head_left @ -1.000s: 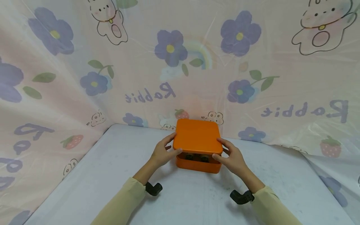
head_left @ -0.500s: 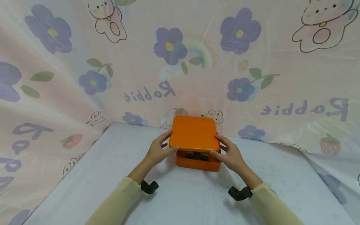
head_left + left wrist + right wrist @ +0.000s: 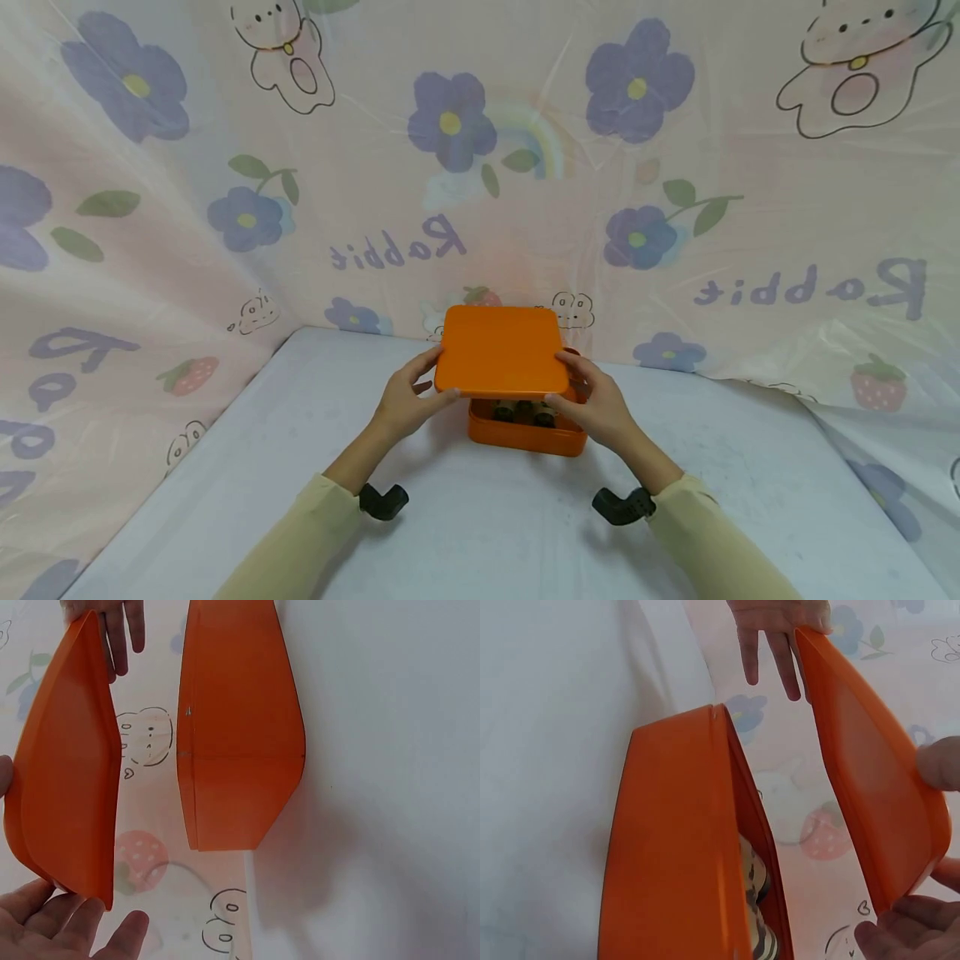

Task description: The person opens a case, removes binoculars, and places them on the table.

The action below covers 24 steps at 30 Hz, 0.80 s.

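Note:
My left hand (image 3: 405,400) and right hand (image 3: 600,406) grip opposite sides of an orange lid (image 3: 501,350), thumbs on the near edge. It hovers over an orange box (image 3: 525,437), shifted to the left of it. Both wrist views show a gap between the lid (image 3: 67,765) and the box (image 3: 240,735). Inside the box (image 3: 667,840), the right wrist view reveals rounded things with a tan and dark camouflage-like pattern (image 3: 756,881); the lid hides most of them from above.
The box stands on a white tabletop (image 3: 480,533) close to its back edge. Behind and to the left hangs a pale sheet (image 3: 525,225) printed with flowers and rabbits. A black wrist device (image 3: 384,502) is worn on the left wrist, and a similar device (image 3: 622,506) on the right.
Both hands have carried the lid to the left, off the box's right side. More of the box's rim and contents shows now. The box has stayed in place.

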Tool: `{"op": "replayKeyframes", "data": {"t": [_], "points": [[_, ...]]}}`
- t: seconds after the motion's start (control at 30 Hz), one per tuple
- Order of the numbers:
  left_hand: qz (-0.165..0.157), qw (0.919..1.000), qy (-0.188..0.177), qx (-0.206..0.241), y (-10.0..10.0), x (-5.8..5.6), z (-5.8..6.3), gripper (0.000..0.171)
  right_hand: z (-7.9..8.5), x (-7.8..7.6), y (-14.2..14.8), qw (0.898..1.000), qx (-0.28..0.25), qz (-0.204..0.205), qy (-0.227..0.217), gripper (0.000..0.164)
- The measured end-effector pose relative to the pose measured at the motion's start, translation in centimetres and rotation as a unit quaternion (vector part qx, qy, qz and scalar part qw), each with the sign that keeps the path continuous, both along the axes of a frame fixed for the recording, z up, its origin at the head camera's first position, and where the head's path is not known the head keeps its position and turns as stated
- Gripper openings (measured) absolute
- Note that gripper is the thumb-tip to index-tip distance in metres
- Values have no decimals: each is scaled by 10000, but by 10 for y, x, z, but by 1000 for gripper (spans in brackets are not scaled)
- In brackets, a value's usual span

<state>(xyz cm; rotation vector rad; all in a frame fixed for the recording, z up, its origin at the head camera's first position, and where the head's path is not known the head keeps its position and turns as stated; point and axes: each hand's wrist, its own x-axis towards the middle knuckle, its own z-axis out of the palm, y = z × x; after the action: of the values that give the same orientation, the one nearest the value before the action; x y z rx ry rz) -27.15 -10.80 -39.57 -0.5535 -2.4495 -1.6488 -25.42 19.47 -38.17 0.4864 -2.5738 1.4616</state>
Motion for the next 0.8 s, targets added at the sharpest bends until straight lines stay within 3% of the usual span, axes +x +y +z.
{"op": "replayKeyframes", "data": {"t": [0.17,0.57,0.8], "points": [[88,9999,-16,85,-8,3,2,75,0,-3,-7,9993,-287,232,25,70],[254,9996,77,116,-29,10,1,74,4,-5,-29,9980,-285,408,385,66],[283,9994,158,117,-43,15,-1,73,5,-6,-40,9974,-406,568,186,67]]}}
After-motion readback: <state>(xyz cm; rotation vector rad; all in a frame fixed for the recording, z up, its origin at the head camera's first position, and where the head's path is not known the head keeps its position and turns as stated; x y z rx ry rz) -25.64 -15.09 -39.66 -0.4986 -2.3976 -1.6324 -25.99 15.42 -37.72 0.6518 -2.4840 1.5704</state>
